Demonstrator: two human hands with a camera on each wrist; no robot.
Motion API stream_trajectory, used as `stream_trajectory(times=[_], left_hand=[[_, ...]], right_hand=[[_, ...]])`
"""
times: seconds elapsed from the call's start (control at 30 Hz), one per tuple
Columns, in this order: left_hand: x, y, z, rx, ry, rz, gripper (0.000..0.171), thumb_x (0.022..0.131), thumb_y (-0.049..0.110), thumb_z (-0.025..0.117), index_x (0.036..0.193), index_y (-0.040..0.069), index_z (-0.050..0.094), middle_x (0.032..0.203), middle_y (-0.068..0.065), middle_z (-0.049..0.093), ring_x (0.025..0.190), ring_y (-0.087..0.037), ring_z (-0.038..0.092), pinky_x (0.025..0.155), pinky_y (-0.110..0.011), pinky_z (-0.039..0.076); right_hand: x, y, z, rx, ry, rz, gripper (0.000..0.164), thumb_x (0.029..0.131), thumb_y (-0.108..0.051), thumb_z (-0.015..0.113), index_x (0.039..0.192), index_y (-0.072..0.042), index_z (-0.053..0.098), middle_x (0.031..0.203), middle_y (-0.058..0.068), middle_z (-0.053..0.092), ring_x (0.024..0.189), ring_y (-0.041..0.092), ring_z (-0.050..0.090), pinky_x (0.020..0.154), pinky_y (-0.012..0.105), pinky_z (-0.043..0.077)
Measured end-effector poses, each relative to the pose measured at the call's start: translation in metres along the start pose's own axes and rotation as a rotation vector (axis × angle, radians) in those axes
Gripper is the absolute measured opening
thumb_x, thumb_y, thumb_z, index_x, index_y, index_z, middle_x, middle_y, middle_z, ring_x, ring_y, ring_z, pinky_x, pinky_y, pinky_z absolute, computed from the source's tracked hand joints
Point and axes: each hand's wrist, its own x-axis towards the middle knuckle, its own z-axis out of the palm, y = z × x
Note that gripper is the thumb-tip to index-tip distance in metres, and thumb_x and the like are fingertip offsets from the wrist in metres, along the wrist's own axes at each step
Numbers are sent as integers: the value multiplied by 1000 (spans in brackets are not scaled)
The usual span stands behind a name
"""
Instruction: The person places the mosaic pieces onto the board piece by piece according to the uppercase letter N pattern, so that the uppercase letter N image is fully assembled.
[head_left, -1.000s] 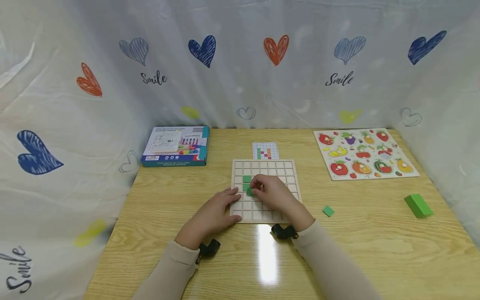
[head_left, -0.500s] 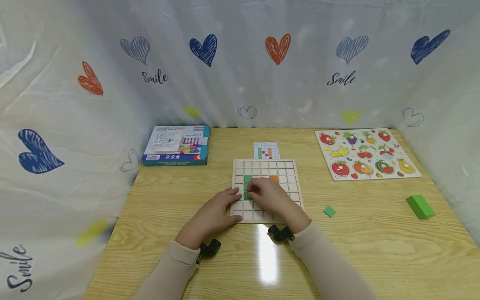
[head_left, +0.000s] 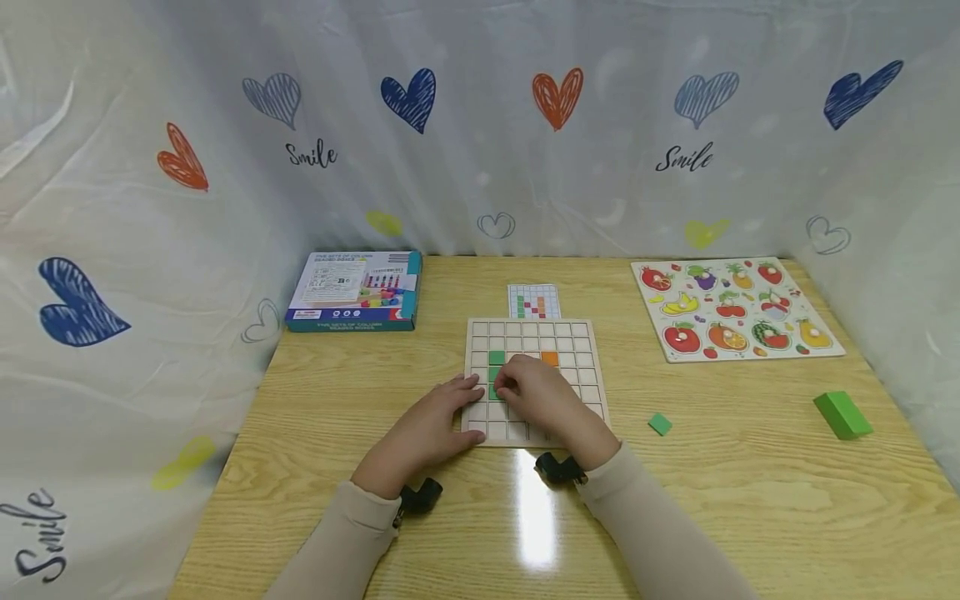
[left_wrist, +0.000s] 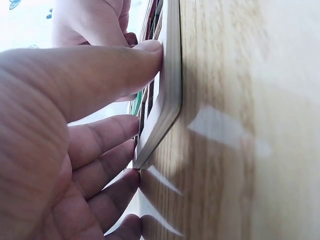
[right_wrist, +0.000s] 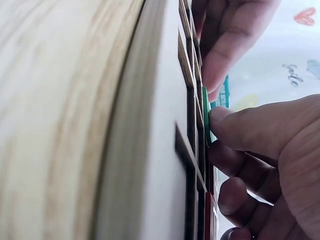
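Note:
A wooden grid board (head_left: 517, 431) lies flat on the table. My left hand (head_left: 427, 429) rests at its left side, fingers extended onto the edge and thumb against the near rim. Over the middle of the board, my right hand (head_left: 543, 396) has its curled thumb and index finger on a small green square tile (right_wrist: 206, 112), low in a column of green tiles; the fingers partly hide it. The topmost green tile (head_left: 497, 357) shows plainly. An orange tile (head_left: 550, 358) sits farther right. A red tile (right_wrist: 208, 215) appears in the right wrist view but is covered in the head view.
A printed pattern card (head_left: 533, 301) lies behind the board. One loose green tile (head_left: 660, 424) is on the table to the right, with a green block (head_left: 843, 415) beyond it. A fruit puzzle board (head_left: 738, 308) lies back right and a flat box (head_left: 354, 292) back left.
My right hand has moved slightly toward me and left, bringing the pinched green tile down into the cell below the other green ones. An orange tile has come into sight. My left hand stays put.

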Motion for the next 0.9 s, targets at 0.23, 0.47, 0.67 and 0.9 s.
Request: stream_trajectory(times=[0.23, 0.47, 0.67, 0.9], left_hand=[[-1, 0, 0, 8, 8, 8, 68, 98, 31, 84, 158, 11, 60, 174, -2, 45, 166, -29, 33, 133, -53, 34], [-2, -1, -1, 52, 27, -26, 65, 97, 33, 85, 155, 12, 63, 172, -2, 46, 163, -29, 38, 131, -53, 38], [-3, -1, -4, 48, 20, -44, 64, 97, 32, 85, 155, 15, 63, 172, 1, 47, 164, -27, 38, 132, -54, 37], [-4, -1, -5, 40, 9, -46, 65, 98, 32, 84, 156, 14, 62, 172, 0, 46, 164, -28, 37, 132, -54, 36]], right_hand=[[-2, -2, 0, -4, 11, -7, 10, 101, -16, 79, 92, -18, 77, 99, -4, 71, 92, 16, 66, 93, 41, 59], [-2, -3, -1, -16, 29, -30, 9, 100, -15, 81, 91, -18, 78, 98, -5, 70, 94, 16, 67, 93, 41, 59], [-3, -5, -3, -66, 57, -89, 8, 98, -14, 83, 90, -15, 80, 98, -3, 73, 100, 22, 71, 97, 45, 60], [-6, -2, -5, -91, 76, -116, 4, 97, -12, 82, 96, -15, 84, 100, -3, 77, 101, 20, 74, 97, 42, 61]])
